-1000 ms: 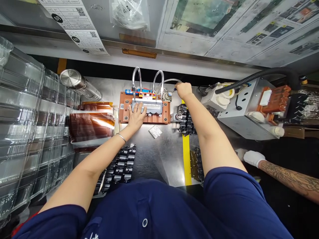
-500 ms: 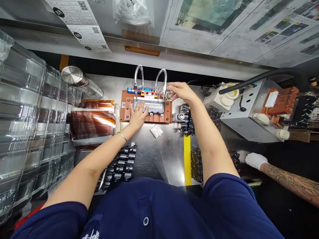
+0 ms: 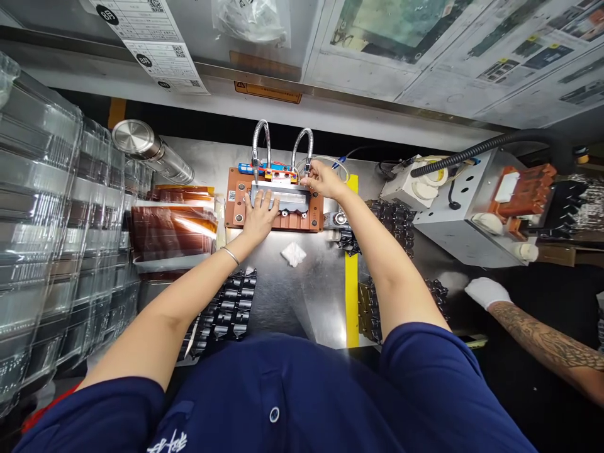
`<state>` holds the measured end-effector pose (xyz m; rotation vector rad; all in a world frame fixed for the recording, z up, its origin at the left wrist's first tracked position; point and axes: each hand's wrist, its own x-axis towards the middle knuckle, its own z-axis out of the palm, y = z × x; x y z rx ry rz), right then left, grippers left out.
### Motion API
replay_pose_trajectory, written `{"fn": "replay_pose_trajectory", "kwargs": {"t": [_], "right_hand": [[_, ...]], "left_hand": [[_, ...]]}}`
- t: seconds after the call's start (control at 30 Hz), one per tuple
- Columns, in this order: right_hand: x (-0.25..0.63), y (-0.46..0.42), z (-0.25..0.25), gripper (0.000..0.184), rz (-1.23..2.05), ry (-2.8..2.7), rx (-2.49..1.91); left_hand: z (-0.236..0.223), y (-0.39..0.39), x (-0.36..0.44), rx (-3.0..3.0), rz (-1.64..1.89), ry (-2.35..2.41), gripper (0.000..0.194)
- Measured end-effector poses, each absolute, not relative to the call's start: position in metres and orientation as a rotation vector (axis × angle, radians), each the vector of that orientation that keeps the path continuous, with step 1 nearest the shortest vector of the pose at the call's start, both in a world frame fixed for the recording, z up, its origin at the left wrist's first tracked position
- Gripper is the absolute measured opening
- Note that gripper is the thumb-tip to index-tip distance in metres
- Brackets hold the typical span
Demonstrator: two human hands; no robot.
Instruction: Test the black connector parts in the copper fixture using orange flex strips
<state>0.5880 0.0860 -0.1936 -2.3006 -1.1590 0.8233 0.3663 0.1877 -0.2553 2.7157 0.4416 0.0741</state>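
Note:
An orange-brown fixture plate [image 3: 236, 204] lies at the far middle of the steel bench, with a grey metal block [image 3: 292, 198] on top. My left hand [image 3: 258, 215] rests flat on the left part of that block, fingers spread. My right hand [image 3: 323, 181] touches the block's far right corner, beside the right one of two bent flexible metal hoses [image 3: 302, 146]; whether it grips anything is unclear. Blue and red fittings [image 3: 268, 168] sit along the fixture's far edge.
Clear plastic trays [image 3: 47, 239] are stacked at the left beside amber sheets [image 3: 172, 229] and a steel cylinder [image 3: 151, 151]. Black parts trays [image 3: 229, 308] lie near me. A grey box with corrugated hose [image 3: 467, 207] stands right. A co-worker's white-gloved hand [image 3: 486, 292] is at the right.
My right hand has come from the knob right of the fixture leftwards onto the block's far right corner. My left hand has stayed on the block.

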Motion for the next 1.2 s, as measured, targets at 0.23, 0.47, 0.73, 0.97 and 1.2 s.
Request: {"fn": "replay_pose_trajectory", "kwargs": {"t": [0.23, 0.47, 0.73, 0.97, 1.2], "right_hand": [[0.584, 0.081, -0.194, 0.028, 0.803, -1.156, -2.343], [0.584, 0.08, -0.197, 0.037, 0.837, -1.078, -2.262], [0.613, 0.062, -0.186, 0.039, 0.531, -1.26, -2.777], [0.641, 0.055, -0.191, 0.051, 0.453, -1.277, -3.113], [0.634, 0.044, -0.18, 0.041, 0.578, -1.207, -3.179]], "left_hand": [[-0.256, 0.189, 0.366, 2.7, 0.066, 0.436, 0.049], [-0.257, 0.189, 0.366, 2.705, 0.105, 0.43, 0.047], [-0.249, 0.187, 0.366, 2.707, 0.122, 0.463, 0.045], [-0.25, 0.188, 0.366, 2.715, 0.105, 0.461, 0.046], [-0.249, 0.188, 0.367, 2.74, 0.06, 0.458, 0.045]]}}
